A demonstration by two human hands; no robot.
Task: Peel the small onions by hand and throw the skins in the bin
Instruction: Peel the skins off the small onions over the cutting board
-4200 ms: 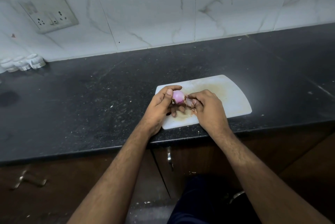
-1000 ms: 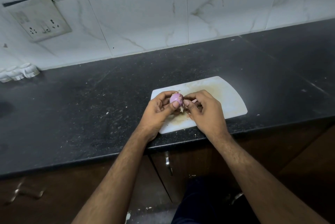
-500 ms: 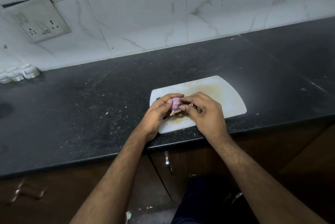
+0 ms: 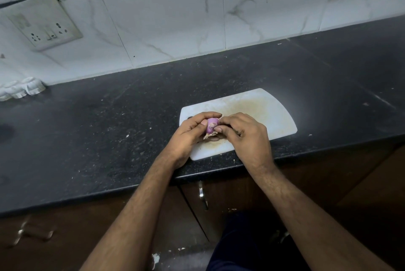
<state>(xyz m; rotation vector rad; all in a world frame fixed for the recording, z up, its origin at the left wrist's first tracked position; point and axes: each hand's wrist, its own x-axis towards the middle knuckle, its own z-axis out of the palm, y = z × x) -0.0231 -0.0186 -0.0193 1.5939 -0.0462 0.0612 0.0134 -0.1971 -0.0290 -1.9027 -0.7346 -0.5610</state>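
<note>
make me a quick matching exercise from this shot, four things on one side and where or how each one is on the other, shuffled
Things:
1. small onion
2. cutting board
3. socket plate
4. cabinet handle

Places or states:
A. on the tiled wall, upper left
B. held between the left hand and the right hand
C. below the counter edge, on the dark cabinet front
D. flat on the black counter, stained in the middle

Pairs: 1-B, 2-D, 3-A, 4-C
</note>
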